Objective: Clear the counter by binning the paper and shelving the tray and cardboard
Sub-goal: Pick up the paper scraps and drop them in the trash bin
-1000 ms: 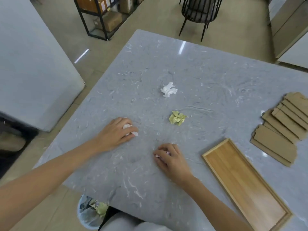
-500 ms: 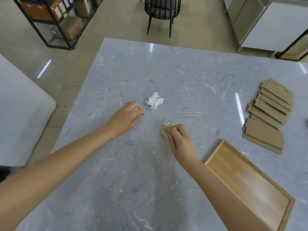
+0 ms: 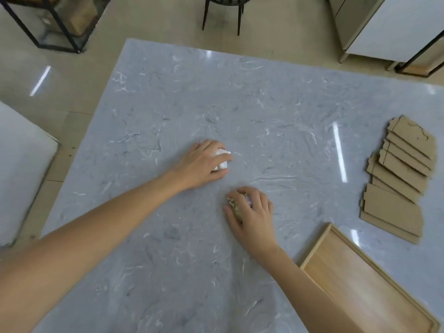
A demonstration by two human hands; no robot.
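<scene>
- Step in hand, by my read: paper pickup, 1st part of the job. Tray & cardboard untouched.
- Left hand (image 3: 204,162), mid-frame: palm down, fingers curled over the white paper wad (image 3: 222,159), thumb under its near side. Closed around it, wad against the counter (image 3: 168,104); can't tell if it's lifted at all.
- Right hand (image 3: 252,210), just below & right of centre: palm down, fingers bent over the yellowish paper wad (image 3: 234,205), which peeks out at the thumb side. Also gripped, low on the surface.
- Both forearms run in from the bottom of the frame, left one long & diagonal from lower left, right one from bottom centre-right.
- Wooden tray (image 3: 360,284) sits lower right, partly off frame, near the right forearm but apart from it.
- Cardboard pieces (image 3: 401,179), fanned stack, right edge, well apart from both hands.
- Next move prob.: lift both wads clear w/o dropping bits, carry to the bin. No bin in view, so the head must turn to find it first.
- Wads look light & loose; firm squeeze needed.
</scene>
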